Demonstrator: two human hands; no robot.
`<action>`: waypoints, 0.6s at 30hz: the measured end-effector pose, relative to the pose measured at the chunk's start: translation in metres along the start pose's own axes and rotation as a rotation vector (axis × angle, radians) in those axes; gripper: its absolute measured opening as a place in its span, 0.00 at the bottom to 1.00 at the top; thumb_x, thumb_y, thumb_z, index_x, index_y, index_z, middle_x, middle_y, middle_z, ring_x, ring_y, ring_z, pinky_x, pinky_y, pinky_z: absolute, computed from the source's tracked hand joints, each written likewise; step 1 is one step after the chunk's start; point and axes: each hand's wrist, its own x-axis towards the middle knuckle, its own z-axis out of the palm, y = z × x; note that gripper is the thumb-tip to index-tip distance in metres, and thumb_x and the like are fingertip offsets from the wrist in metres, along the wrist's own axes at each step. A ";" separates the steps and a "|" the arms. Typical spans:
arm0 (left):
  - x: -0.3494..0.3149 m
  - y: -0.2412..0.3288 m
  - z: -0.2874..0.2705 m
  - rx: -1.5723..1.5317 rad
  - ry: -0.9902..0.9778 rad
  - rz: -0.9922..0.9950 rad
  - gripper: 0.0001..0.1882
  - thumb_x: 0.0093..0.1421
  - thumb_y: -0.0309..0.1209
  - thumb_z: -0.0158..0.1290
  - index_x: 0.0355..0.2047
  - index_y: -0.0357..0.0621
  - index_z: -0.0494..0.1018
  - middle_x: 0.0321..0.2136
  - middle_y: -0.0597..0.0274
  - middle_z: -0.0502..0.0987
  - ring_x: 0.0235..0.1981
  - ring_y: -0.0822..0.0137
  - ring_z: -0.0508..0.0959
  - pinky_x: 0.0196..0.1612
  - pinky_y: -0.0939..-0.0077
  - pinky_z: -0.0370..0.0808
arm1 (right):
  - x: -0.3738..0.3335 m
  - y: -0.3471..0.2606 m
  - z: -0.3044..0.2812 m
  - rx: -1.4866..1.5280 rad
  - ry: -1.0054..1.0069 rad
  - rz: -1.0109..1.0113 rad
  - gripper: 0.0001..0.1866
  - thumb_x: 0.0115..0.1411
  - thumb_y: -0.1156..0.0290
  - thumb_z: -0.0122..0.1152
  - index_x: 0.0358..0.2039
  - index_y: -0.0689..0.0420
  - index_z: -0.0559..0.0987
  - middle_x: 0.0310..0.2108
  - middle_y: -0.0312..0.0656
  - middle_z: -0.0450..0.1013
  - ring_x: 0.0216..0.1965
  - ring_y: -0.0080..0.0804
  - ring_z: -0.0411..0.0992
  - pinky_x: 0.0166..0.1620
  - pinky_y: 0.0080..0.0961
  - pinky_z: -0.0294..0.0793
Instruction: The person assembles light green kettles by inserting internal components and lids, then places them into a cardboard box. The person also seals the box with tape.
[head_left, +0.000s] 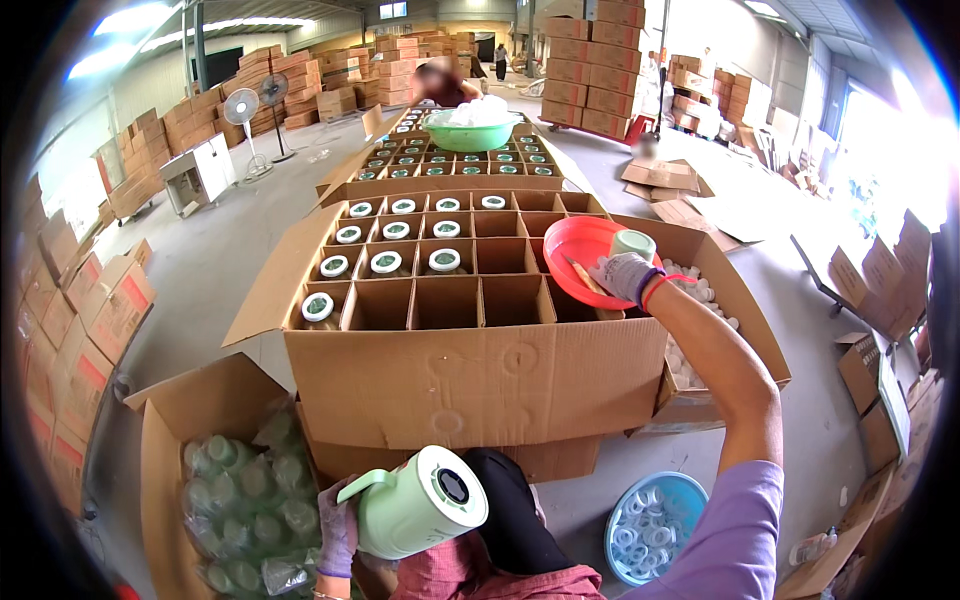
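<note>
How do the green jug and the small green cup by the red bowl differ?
The jug is plainly bigger than the cup. The jug has a side handle; the cup shows none. The jug tilts in the left hand, while the cup is beside the right hand, at the red bowl. Both are pale green.

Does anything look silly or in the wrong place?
A little: the red bowl sits right on top of the big cardboard box, covering some of its slots, which seems a funny place for it. Nothing looks clearly spilled or broken.
</note>
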 end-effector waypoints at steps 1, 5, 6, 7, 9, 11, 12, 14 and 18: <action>-0.002 -0.002 0.002 -0.027 0.035 0.015 0.13 0.64 0.28 0.54 0.42 0.28 0.76 0.40 0.55 0.79 0.41 0.69 0.78 0.45 0.74 0.75 | 0.000 0.006 0.010 -0.053 0.033 -0.037 0.16 0.64 0.68 0.45 0.50 0.55 0.72 0.38 0.49 0.77 0.36 0.44 0.79 0.36 0.39 0.78; 0.003 -0.019 -0.004 0.055 0.081 0.077 0.13 0.64 0.28 0.53 0.44 0.28 0.75 0.37 0.56 0.80 0.38 0.70 0.78 0.44 0.75 0.76 | 0.011 0.007 0.006 0.019 -0.098 -0.010 0.15 0.61 0.69 0.49 0.48 0.52 0.73 0.35 0.46 0.77 0.37 0.44 0.78 0.35 0.39 0.76; 0.005 -0.021 -0.006 0.120 0.066 0.092 0.13 0.64 0.28 0.53 0.44 0.28 0.75 0.37 0.56 0.80 0.37 0.70 0.78 0.43 0.75 0.76 | 0.013 0.010 0.006 0.051 -0.095 -0.033 0.15 0.59 0.69 0.52 0.48 0.51 0.73 0.35 0.45 0.77 0.37 0.44 0.77 0.36 0.39 0.75; 0.005 -0.023 -0.007 0.026 0.028 0.063 0.13 0.64 0.28 0.53 0.44 0.28 0.75 0.37 0.56 0.80 0.37 0.70 0.78 0.43 0.75 0.76 | 0.014 0.014 0.006 0.082 -0.092 -0.054 0.16 0.57 0.68 0.54 0.47 0.51 0.74 0.34 0.45 0.77 0.37 0.45 0.77 0.37 0.39 0.75; 0.007 -0.017 -0.002 -0.170 -0.052 0.005 0.13 0.64 0.27 0.53 0.44 0.28 0.75 0.38 0.57 0.80 0.37 0.70 0.78 0.43 0.75 0.76 | 0.009 0.024 0.006 0.263 0.014 -0.054 0.17 0.54 0.67 0.58 0.46 0.52 0.74 0.32 0.45 0.77 0.36 0.45 0.76 0.37 0.38 0.74; 0.012 -0.016 -0.004 -0.051 -0.068 0.028 0.13 0.64 0.27 0.54 0.44 0.28 0.75 0.38 0.57 0.80 0.38 0.70 0.78 0.44 0.76 0.76 | 0.000 0.027 0.004 0.571 0.222 -0.017 0.20 0.52 0.66 0.60 0.46 0.55 0.74 0.29 0.47 0.76 0.34 0.45 0.76 0.37 0.37 0.75; 0.012 -0.018 -0.004 0.011 -0.075 0.036 0.13 0.63 0.27 0.54 0.44 0.28 0.75 0.38 0.58 0.80 0.38 0.70 0.78 0.44 0.76 0.76 | -0.003 0.025 0.001 0.669 0.404 0.054 0.20 0.52 0.67 0.60 0.47 0.56 0.74 0.29 0.46 0.76 0.33 0.43 0.76 0.38 0.37 0.75; 0.016 -0.026 -0.001 -0.097 -0.068 0.052 0.14 0.61 0.30 0.53 0.42 0.31 0.78 0.35 0.58 0.81 0.35 0.71 0.80 0.39 0.77 0.77 | -0.013 0.020 -0.010 0.858 0.775 0.206 0.21 0.53 0.70 0.60 0.48 0.57 0.74 0.29 0.43 0.75 0.30 0.40 0.75 0.39 0.37 0.75; 0.007 0.005 -0.007 -0.098 -0.144 0.000 0.13 0.64 0.29 0.52 0.42 0.30 0.78 0.36 0.58 0.81 0.36 0.70 0.79 0.41 0.77 0.77 | -0.038 -0.043 -0.073 1.856 0.998 0.155 0.29 0.57 0.77 0.61 0.59 0.63 0.67 0.32 0.34 0.68 0.34 0.22 0.72 0.43 0.25 0.74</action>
